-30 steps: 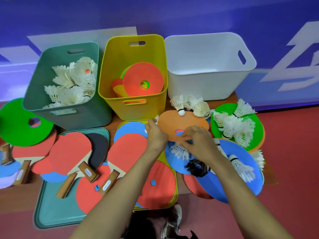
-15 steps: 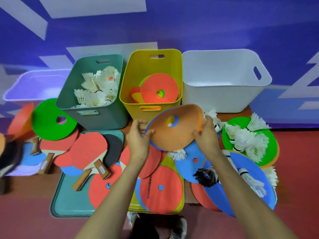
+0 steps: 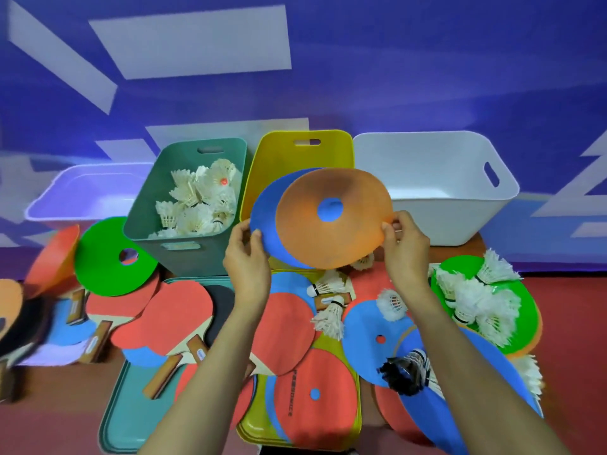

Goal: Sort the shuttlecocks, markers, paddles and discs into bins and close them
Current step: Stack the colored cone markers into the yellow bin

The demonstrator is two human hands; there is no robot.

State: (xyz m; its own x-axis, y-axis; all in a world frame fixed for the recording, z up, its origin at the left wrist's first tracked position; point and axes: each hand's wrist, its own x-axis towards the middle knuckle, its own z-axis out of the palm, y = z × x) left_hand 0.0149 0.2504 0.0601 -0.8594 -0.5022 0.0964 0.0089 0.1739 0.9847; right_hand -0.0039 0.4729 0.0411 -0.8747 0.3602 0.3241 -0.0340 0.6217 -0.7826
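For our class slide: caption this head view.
Left hand and right hand hold orange disc over blue disc before yellow bin.

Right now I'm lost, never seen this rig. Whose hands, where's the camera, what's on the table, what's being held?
There is no machine here. A person works bare-handed, and the one camera sits on their head, looking forward and down.

The left hand grips the edge of a blue disc. The right hand pinches the rim of an orange disc that lies against the blue one's front. Both discs are raised in front of the yellow bin.

On one side of it a teal bin holds shuttlecocks. A white bin stands on the other side.

Lower down lie red paddles, more discs and loose shuttlecocks, spread over a teal lid and a yellow lid.
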